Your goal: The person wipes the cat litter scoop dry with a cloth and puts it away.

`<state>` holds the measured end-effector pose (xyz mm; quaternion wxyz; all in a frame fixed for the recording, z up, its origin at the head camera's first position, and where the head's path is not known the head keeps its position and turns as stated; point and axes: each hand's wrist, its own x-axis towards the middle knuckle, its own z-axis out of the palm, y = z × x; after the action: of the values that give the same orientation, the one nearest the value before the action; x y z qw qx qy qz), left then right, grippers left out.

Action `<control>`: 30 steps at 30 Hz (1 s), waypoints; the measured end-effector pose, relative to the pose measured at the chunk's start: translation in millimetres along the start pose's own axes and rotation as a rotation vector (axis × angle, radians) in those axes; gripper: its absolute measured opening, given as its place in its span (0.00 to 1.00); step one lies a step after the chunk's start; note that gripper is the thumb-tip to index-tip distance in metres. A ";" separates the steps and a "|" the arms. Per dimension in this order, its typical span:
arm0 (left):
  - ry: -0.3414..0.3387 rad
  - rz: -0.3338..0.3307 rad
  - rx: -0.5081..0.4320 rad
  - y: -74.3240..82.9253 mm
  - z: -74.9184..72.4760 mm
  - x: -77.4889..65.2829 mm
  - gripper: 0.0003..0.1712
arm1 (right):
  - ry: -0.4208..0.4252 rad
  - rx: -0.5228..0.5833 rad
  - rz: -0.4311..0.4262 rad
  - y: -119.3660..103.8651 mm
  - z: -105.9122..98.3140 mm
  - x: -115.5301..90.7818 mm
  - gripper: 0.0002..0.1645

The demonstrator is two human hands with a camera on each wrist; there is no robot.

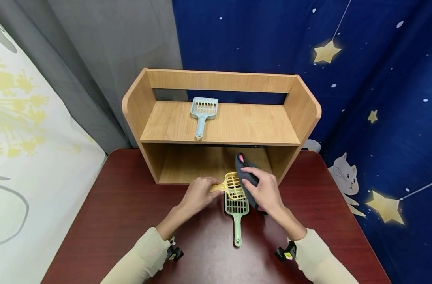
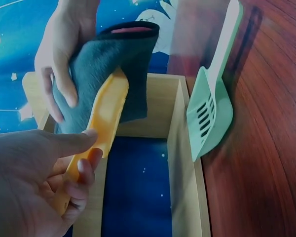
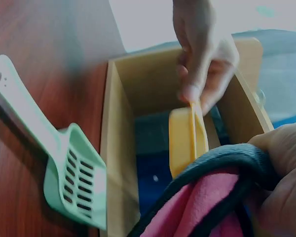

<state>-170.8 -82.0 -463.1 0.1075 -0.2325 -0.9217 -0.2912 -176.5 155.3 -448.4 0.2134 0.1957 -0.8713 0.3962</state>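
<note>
Head view shows a person's two hands at work above a dark red table [image 1: 130, 221], just in front of a wooden shelf [image 1: 251, 122]. The left hand [image 1: 201, 192] grips the handle of a yellow scoop [image 2: 108, 111], its thumb and fingers closed round it, with the slotted head pointing right. The right hand [image 1: 267, 191] holds a folded dark grey cloth [image 2: 96, 69] with a pink lining, fingers curled over it, at the right side of the yellow head. Both wrist views show cloth and scoop overlapping; how firmly they touch cannot be told. A pale green scoop [image 1: 237, 221] lies on the table between the forearms, its handle toward the near side and its slotted head partly under the raised yellow one. On the shelf's upper board, left of the middle, rests a light blue scoop [image 1: 201, 117], handle toward the near edge. Behind hang a grey curtain [image 1: 123, 43] on the left and a blue, star-patterned curtain [image 1: 258, 35] on the right.
</note>
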 end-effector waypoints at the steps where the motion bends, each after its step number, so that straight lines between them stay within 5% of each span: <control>1: -0.001 -0.008 0.001 1.0 1.0 0.4 0.16 | -0.014 -0.014 0.005 -2.8 4.8 0.2 0.22; 9: -0.016 -0.047 0.017 6.1 5.2 0.9 0.15 | -0.060 0.018 -0.015 -15.9 27.3 2.3 0.20; 16: -0.008 -0.051 0.014 2.3 3.4 -2.6 0.15 | -0.099 -0.021 0.017 -3.7 13.7 3.1 0.20; 24: -0.005 -0.018 0.027 -4.4 0.1 -7.0 0.16 | -0.008 -0.052 0.062 15.6 -11.1 7.0 0.20; 30: 0.003 -0.016 0.011 -2.0 -0.2 -6.0 0.16 | -0.033 -0.040 0.071 6.3 1.6 5.2 0.20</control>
<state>-166.6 -85.7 -466.0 0.1080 -0.2240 -0.9250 -0.2872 -184.4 157.0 -450.5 0.1888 0.1669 -0.8887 0.3829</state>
